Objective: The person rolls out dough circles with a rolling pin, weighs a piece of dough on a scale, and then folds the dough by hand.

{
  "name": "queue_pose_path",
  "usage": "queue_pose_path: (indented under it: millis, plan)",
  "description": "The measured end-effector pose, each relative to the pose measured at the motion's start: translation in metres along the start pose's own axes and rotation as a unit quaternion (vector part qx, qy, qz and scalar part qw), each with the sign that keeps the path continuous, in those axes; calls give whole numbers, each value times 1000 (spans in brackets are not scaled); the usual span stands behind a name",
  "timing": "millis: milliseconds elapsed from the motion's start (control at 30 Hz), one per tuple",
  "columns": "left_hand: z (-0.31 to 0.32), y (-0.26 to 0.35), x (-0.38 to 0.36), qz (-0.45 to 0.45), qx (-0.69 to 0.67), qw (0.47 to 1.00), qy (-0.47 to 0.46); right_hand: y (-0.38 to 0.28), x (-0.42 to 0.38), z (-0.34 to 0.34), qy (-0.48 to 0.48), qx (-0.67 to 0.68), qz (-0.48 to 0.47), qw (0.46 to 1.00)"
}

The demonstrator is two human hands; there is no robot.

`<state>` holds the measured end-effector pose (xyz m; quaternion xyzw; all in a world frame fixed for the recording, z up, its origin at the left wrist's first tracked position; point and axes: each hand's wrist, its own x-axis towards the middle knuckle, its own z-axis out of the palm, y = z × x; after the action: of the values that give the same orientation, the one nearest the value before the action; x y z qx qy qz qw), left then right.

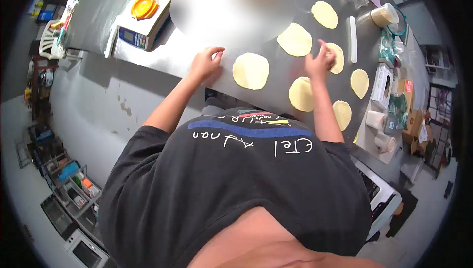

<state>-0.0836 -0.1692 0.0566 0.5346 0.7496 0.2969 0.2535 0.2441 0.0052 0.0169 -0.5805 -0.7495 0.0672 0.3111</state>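
My left hand (208, 62) is above the metal table's near edge, its fingers loosely bent, thumb apart and nothing visible between them. To its right lies a flat, pale yellow dough round (251, 71). My right hand (320, 61) has its thumb raised away from the fingers and partly covers another dough round (337, 59); contact is unclear. Nearby are a larger round (294, 39) up and left, one beside my forearm (301, 94), and several others, including one at the top (324, 15) and one at the right (359, 83).
A scale (134, 37) with an orange mold (144, 6) stands at the left of the metal table (197, 80). A blurred area hides the top middle. At right are a white bar (352, 39), a lidded tub (384, 16), a box (382, 86) and rolls (376, 120).
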Motion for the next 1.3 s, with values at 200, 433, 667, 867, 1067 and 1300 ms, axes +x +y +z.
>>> queue_pose_path:
  millis: [200,433,667,867,1067,1300]
  plan:
    - [-27,-45,101,61,50,997,-24,-124,-1,52,-206,101,-74,970]
    - [-3,-77,171,264,230,935,-45,-207,33,157,-123,-41,-64,989]
    - [-5,-63,181,334,285,895,-76,-231,33,173,-133,-95,-11,986]
    - [1,-60,198,222,140,961,-81,-237,50,170,-166,-93,34,981]
    - [7,-67,196,278,154,947,-35,-236,54,169,-150,-82,32,985]
    - [12,-66,225,180,65,975,-109,-227,62,171,-170,-68,15,983]
